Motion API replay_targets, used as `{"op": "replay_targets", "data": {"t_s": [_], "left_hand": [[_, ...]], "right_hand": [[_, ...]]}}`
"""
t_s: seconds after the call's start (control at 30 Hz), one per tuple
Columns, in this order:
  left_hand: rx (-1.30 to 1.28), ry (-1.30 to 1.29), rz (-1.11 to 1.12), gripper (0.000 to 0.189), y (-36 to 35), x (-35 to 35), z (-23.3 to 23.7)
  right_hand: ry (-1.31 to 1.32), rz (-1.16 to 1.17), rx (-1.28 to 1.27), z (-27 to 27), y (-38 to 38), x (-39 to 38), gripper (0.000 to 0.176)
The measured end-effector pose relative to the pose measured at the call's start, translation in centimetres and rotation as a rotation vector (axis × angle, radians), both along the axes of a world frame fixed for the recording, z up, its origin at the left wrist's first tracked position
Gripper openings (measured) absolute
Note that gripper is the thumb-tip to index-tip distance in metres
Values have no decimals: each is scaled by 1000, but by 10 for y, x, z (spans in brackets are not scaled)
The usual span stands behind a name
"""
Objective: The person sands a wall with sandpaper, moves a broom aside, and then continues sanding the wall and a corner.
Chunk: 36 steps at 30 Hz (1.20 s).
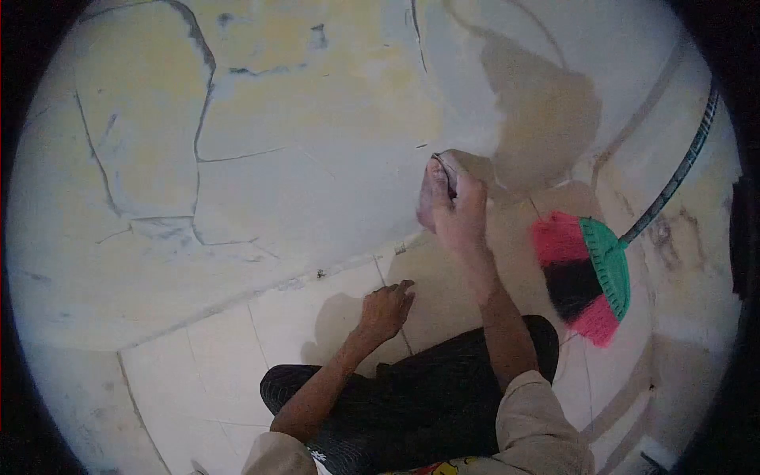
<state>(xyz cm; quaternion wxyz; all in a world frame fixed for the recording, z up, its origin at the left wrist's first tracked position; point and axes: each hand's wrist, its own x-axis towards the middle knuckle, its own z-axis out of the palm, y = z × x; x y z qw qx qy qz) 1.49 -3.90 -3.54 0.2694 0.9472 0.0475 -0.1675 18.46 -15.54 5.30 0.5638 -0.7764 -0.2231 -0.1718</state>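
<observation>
My right hand (455,202), dusty with white powder, is closed around a greyish folded piece of sandpaper (449,172) and presses it to the low part of the wall (340,190). Only the sandpaper's dark edge and a bit of its face show between the thumb and fingers. Lower and to the left, my left hand (385,309) hovers in front of my knees with its fingers loosely bent and apart. Nothing is visible in it. The wall is patched white and yellowish, with long dark cracks on the left.
To the right, a broom (578,277) with pink and black bristles and a green head leans, its dark handle (681,174) rising along the side wall. Pale floor tiles (229,340) meet the wall in a rough joint. My bent legs (412,404) in dark trousers fill the bottom middle.
</observation>
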Motion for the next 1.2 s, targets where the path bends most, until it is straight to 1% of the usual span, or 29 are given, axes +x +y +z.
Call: {"op": "replay_targets", "data": {"t_s": [0.03,0.07,0.1,0.13,0.17,0.23,0.3,0.33,0.4,0.43,0.5,0.53,0.63,0.7,0.73,0.8,0.83,0.9,0.93,1.0,1.03,1.1,1.13,1.2], "left_hand": [[-18,-68,-13,30,2,-2,-5],[-38,-140,-30,30,1,-2,-9],[-42,-142,-39,30,-1,-2,-12],[-34,-170,-59,30,-1,-2,-14],[-22,-194,-77,30,1,-2,-16],[-12,-145,-59,31,1,-3,-7],[-15,-107,-30,31,-1,-2,-4],[-29,-96,-30,30,-2,-1,-4],[-34,-85,-46,30,0,4,-5],[-32,-74,-43,31,0,3,-6],[-33,-63,-19,31,2,-2,-7],[-18,-70,-31,32,2,-2,-8],[10,-91,-50,32,-1,1,-8],[21,-91,-35,32,0,-1,-4],[32,-55,-32,32,0,0,-2],[35,-22,-34,32,-4,2,-2],[27,-8,-38,33,-3,3,-3],[19,17,-33,33,-1,-1,-6],[12,-3,-33,33,1,-1,-8],[0,-27,-36,33,-4,0,-9],[-5,-36,-33,33,-4,1,-7],[-4,-31,-30,33,-1,-3,-7],[11,-62,-38,32,1,-5,-9],[21,-99,-46,32,-4,-4,-8]], "right_hand": [[0,6,-3,3,-1,-1,26],[53,31,-27,9,-5,-2,27],[107,47,-47,14,-8,-3,27],[105,33,-44,14,-7,-5,27],[114,29,1,13,-3,-8,26],[129,43,48,15,0,-10,26],[241,106,-151,26,-11,-6,26],[238,105,-155,25,-9,-8,26],[148,-3,84,14,3,-15,27],[153,-2,88,7,2,-11,27],[0,16,-8,-2,-1,0,27],[-5,24,-12,-4,0,-1,27],[58,-57,1,-2,-1,-3,32],[53,39,66,8,-1,-5,26],[53,48,64,14,-2,-7,26],[302,121,149,24,-6,-9,26],[298,115,152,23,-6,-8,26],[212,72,94,13,-2,-8,27],[211,78,91,8,-3,-4,27],[13,56,-86,4,-12,6,28],[9,46,-83,5,-10,4,28],[87,25,70,7,1,-9,30],[89,31,70,13,-2,-9,30],[241,104,-71,28,-15,-7,30]]}}
